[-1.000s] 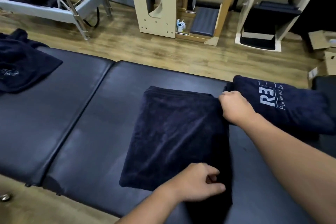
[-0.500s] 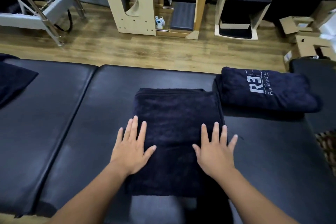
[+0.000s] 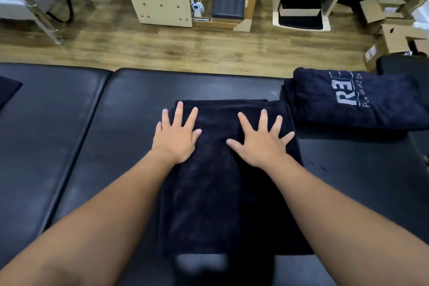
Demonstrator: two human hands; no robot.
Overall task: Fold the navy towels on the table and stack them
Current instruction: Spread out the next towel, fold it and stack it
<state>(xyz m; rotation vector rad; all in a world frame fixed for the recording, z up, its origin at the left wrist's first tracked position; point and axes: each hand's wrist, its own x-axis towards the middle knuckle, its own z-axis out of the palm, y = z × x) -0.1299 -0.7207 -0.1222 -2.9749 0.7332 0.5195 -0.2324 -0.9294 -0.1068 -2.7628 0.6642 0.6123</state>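
Hands have slid up the towel (image 3: 222, 181); left hand (image 3: 176, 137) and right hand (image 3: 260, 141) are pressing it, fingers spread; stacking beside it is still waiting.

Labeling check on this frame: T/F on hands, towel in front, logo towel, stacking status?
1. Both hands lie flat with spread fingers on the folded towel: left hand, right hand. True.
2. The right hand grips a towel corner. False: it presses flat, gripping nothing.
3. The logo towel lies right of the folded towel. True.
4. The folded towel sits stacked on the logo towel. False: it lies on the black padded table beside it.
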